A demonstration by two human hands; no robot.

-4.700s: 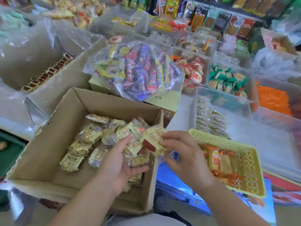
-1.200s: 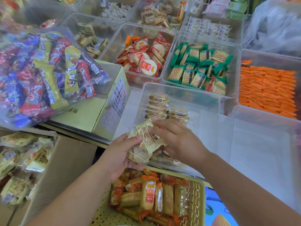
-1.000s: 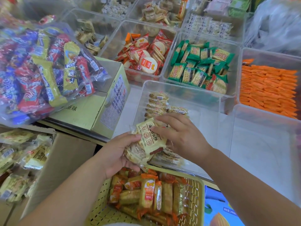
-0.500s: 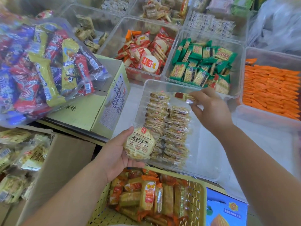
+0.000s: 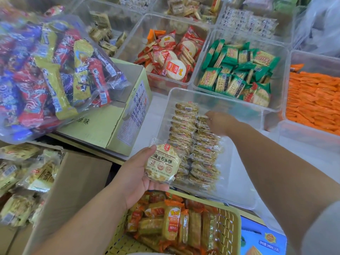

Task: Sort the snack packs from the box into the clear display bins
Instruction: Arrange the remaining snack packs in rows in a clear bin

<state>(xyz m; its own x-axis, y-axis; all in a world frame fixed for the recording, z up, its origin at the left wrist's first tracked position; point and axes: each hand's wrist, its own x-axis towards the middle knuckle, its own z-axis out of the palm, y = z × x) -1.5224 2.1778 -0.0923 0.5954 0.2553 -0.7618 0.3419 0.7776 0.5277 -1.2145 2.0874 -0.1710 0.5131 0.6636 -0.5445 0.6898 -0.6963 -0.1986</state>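
Right hand (image 5: 219, 122) is motion-blurred, so honestly can't tell if its fingers are pinching a pack or just touching one; it's stretched palm down into the clear bin (image 5: 239, 162), fingertips toward 10 o'clock, at the far end of the right row of packs (image 5: 204, 153); two neat rows in there, standing on edge, filling the bin's left half. Left hand (image 5: 136, 173) sits around 6 o'clock of centre, palm up, fingers and thumb curled round a round pack (image 5: 162, 164), just over the bin's near-left corner; could be more stacked under it, hidden by the top one. Box (image 5: 73, 181) is at 8 o'clock, cut off by the frame edge; its loose packs (image 5: 27, 181) look smeary. Basket (image 5: 230, 227) at 6 o'clock is cut off at the bottom.
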